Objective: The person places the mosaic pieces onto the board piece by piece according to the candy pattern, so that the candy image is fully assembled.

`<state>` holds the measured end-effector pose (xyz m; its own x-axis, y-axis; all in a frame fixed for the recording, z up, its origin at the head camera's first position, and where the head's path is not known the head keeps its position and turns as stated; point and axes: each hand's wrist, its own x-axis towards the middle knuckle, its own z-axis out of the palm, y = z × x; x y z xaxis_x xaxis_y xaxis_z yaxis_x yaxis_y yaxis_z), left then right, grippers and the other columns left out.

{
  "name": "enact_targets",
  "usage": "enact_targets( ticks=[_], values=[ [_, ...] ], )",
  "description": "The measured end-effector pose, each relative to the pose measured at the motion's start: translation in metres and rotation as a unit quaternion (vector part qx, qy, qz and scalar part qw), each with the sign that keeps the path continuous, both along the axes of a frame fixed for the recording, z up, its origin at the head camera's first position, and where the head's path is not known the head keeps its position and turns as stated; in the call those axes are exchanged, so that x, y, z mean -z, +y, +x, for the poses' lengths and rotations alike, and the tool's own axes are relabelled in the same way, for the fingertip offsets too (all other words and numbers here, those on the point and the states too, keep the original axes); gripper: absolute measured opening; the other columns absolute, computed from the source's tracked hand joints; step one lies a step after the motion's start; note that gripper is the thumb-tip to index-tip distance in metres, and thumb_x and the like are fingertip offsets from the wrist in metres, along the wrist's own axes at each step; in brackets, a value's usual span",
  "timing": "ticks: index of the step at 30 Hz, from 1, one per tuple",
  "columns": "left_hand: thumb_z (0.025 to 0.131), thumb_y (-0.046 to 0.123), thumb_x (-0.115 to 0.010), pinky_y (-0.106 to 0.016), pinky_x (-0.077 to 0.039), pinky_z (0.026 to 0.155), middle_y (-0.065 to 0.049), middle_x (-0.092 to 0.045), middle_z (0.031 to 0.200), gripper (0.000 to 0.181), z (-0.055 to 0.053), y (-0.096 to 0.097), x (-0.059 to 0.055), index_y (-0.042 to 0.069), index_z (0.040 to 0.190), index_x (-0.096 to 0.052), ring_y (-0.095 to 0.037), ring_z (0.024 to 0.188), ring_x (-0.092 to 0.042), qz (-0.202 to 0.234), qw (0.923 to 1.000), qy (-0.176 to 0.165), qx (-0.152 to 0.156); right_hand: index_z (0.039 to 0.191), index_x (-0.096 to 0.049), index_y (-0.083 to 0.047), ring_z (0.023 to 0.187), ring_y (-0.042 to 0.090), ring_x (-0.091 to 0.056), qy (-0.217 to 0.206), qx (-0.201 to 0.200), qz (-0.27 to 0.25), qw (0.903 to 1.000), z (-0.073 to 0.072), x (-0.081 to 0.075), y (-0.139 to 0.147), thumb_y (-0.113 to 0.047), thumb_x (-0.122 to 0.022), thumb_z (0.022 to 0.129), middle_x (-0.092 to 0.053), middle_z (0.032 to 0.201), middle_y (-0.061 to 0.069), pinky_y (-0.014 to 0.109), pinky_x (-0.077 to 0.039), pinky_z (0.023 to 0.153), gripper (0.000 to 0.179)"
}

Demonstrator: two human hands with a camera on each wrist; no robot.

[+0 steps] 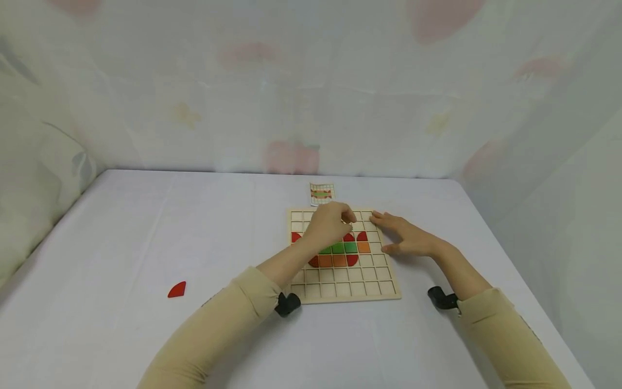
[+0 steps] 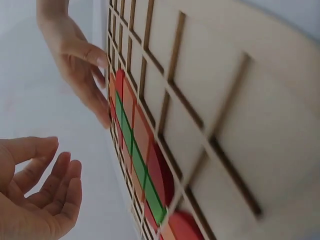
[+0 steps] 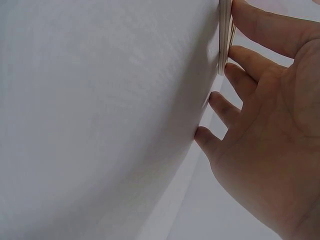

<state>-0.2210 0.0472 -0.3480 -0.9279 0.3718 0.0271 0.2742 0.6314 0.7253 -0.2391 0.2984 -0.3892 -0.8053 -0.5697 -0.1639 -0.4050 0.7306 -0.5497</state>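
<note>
A wooden grid board lies on the table, with red, orange and green flat pieces set in its squares. Above the board is my left hand; in the left wrist view its fingers are loosely bent, with nothing visible between them and apart from the board. My right hand rests at the board's right edge, fingers spread. In the right wrist view, thumb and fingertips touch the board's edge and the table. The left forearm and hand hide part of the pattern, including some left squares.
Behind the board lies a small pattern card with a similar coloured grid. One red quarter-round piece sits on the white tablecloth at the left. A patterned cloth hangs behind the table.
</note>
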Motion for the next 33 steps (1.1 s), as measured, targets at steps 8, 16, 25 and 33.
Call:
enact_targets(
  ticks=[8, 16, 25, 33],
  values=[
    [0.088, 0.013, -0.069, -0.029, -0.055, 0.077, -0.004, -0.074, 0.105, 0.014, 0.001, -0.054, 0.003, 0.011, 0.101, -0.074, -0.019, 0.094, -0.07, -0.021, 0.9995, -0.024, 0.009, 0.155, -0.029, -0.005, 0.152, 0.048, -0.01, 0.003, 0.002, 0.005, 1.0, 0.001, 0.001, 0.0, -0.024, -0.066, 0.085, -0.019, 0.165, 0.017, 0.071, -0.009, 0.118, 0.081],
    [0.088, 0.016, -0.069, -0.029, -0.054, 0.074, -0.005, -0.073, 0.102, 0.015, 0.009, -0.123, 0.007, 0.011, 0.102, -0.073, -0.019, 0.09, -0.069, -0.055, 0.9969, -0.052, 0.022, 0.154, -0.029, -0.004, 0.151, 0.049, -0.01, 0.007, -0.006, 0.003, 1.0, 0.001, 0.0, 0.002, -0.028, -0.066, 0.085, -0.018, 0.165, 0.018, 0.071, -0.009, 0.117, 0.082],
    [0.091, 0.023, -0.067, -0.03, -0.052, 0.076, -0.003, -0.07, 0.099, 0.019, 0.024, -0.21, 0.011, 0.013, 0.107, -0.071, -0.016, 0.09, -0.064, -0.095, 0.988, -0.097, 0.072, 0.155, -0.028, -0.004, 0.152, 0.049, -0.01, 0.004, -0.007, -0.001, 1.0, 0.002, 0.001, 0.002, -0.03, -0.066, 0.087, -0.018, 0.165, 0.018, 0.07, -0.009, 0.118, 0.082],
    [0.084, 0.015, -0.074, -0.023, -0.05, 0.074, -0.008, -0.056, 0.096, 0.033, 0.031, -0.292, 0.016, 0.012, 0.116, -0.067, -0.011, 0.084, -0.057, -0.042, 0.9521, -0.243, 0.181, 0.154, -0.029, -0.004, 0.152, 0.048, -0.009, 0.009, -0.001, 0.005, 0.9999, 0.002, 0.0, 0.003, -0.03, -0.066, 0.087, -0.018, 0.165, 0.018, 0.07, -0.008, 0.118, 0.081]
  ],
)
